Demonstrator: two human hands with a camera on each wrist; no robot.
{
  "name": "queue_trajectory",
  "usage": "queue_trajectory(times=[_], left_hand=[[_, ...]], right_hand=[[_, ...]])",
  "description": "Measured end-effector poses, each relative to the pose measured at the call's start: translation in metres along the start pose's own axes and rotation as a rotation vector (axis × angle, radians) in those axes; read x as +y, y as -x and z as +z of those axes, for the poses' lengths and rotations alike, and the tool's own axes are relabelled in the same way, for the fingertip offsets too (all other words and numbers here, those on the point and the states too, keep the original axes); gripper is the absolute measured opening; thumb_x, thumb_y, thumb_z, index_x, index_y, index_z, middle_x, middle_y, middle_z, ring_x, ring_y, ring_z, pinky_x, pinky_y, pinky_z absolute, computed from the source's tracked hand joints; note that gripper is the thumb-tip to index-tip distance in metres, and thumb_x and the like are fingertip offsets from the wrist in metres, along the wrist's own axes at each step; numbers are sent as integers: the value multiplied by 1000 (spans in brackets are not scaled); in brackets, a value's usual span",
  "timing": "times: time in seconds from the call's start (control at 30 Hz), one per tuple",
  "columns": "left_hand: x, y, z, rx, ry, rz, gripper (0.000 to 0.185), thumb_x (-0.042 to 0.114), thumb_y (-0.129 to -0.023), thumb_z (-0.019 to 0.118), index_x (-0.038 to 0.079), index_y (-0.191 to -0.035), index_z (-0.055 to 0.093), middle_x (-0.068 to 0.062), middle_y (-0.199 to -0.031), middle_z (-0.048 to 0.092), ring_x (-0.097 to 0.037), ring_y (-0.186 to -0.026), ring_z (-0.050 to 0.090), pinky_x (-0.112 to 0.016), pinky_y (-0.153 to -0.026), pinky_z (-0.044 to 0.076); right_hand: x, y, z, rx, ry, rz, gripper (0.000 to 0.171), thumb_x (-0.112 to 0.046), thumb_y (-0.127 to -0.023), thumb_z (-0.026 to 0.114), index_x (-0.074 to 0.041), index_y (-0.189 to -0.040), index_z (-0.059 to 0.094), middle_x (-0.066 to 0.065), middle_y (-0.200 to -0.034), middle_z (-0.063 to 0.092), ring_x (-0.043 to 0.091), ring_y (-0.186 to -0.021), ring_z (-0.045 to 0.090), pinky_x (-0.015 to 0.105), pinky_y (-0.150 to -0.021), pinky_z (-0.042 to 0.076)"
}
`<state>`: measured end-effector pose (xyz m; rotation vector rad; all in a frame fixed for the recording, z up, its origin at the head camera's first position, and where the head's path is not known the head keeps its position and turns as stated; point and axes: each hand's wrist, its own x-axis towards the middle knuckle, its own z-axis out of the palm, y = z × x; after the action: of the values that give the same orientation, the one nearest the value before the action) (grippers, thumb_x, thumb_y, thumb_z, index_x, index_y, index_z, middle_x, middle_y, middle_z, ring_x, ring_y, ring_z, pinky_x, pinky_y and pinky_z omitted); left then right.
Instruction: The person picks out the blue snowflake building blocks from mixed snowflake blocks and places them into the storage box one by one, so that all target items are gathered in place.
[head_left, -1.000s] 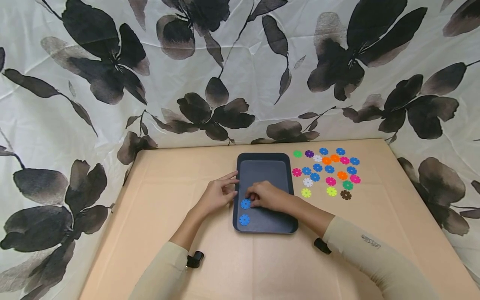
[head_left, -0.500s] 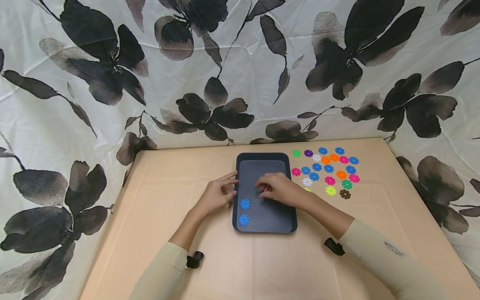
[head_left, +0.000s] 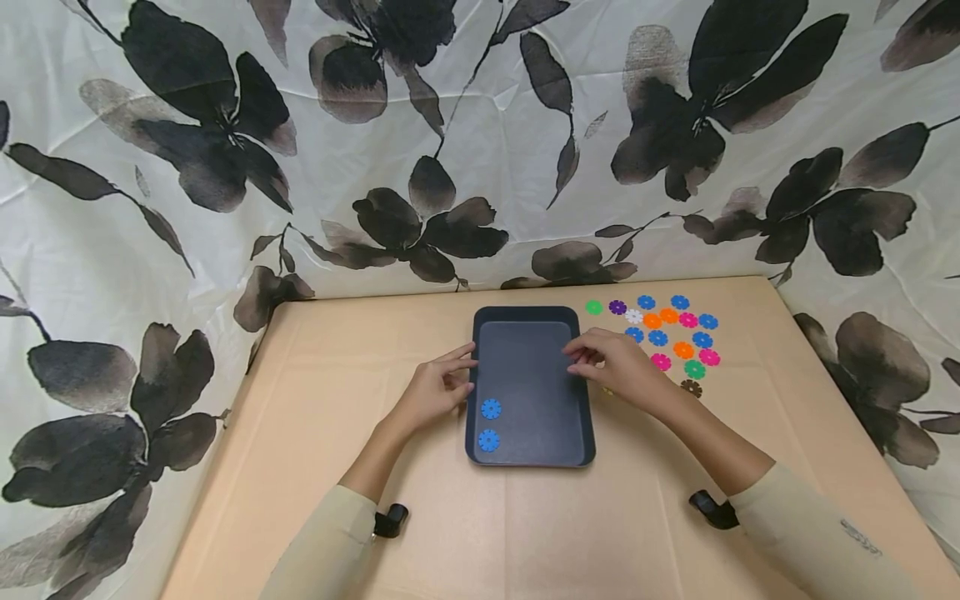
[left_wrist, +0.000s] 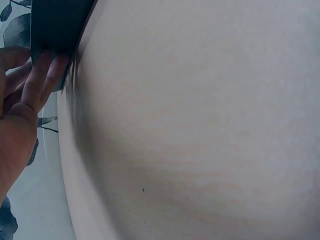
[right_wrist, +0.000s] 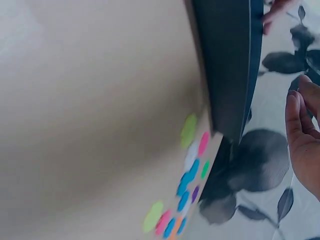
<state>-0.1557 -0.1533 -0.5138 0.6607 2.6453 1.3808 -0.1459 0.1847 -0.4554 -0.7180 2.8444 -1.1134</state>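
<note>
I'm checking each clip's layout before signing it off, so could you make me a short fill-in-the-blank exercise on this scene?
1. Exactly ____ notched discs lie in the tray.
2. Every disc in the tray is coloured ____.
3. In the head view, the left hand touches the tray's ____ side.
4. In that view, the scattered discs lie on the table to the tray's ____.

Missing words: two; blue; left; right.

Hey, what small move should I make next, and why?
Probably reach your right hand to a blue disc outside the tray: that hand seems to hold nothing, and the two discs in the tray are both blue.
</note>
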Motion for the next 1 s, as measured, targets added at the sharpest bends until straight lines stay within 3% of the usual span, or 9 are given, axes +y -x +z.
queue_trajectory(times=[0.33,0.4,0.5,0.63,1.0], left_hand=[[1,0,0,-3,-9,-8,41,-1,-90,75,-2,-130,69,-7,-158,51,-12,-80,67,-21,-72,57],[1,1,-1,-3,-10,-7,41,-1,-90,75,-2,-130,69,-6,-158,52,-12,-80,67,-21,-72,56],[1,0,0,-2,-15,-2,40,-1,-90,75,-2,-130,69,-6,-157,52,-12,-80,67,-21,-73,56],[0,0,0,1,-15,1,40,-2,-90,75,-2,-130,69,-7,-157,52,-12,-80,67,-21,-74,57],[0,1,0,0,3,10,40,-3,-89,75,-3,-129,69,-9,-157,52,-13,-81,69,-21,-74,58]], right_hand=[[46,24,-18,113,26,96,29,-6,-86,83,-2,-114,75,5,-96,72,19,-85,67,11,-77,54],[57,27,-22,132,52,106,30,-5,-85,83,0,-114,74,8,-96,73,21,-85,67,15,-77,56],[72,31,-26,146,88,135,33,-5,-85,83,1,-117,73,13,-99,75,24,-87,68,30,-81,62],[86,33,-30,126,110,183,36,-6,-87,82,2,-121,71,17,-104,73,28,-92,69,47,-86,61],[103,24,-27,19,141,223,37,-9,-91,78,2,-126,70,19,-108,71,33,-99,64,53,-90,59]])
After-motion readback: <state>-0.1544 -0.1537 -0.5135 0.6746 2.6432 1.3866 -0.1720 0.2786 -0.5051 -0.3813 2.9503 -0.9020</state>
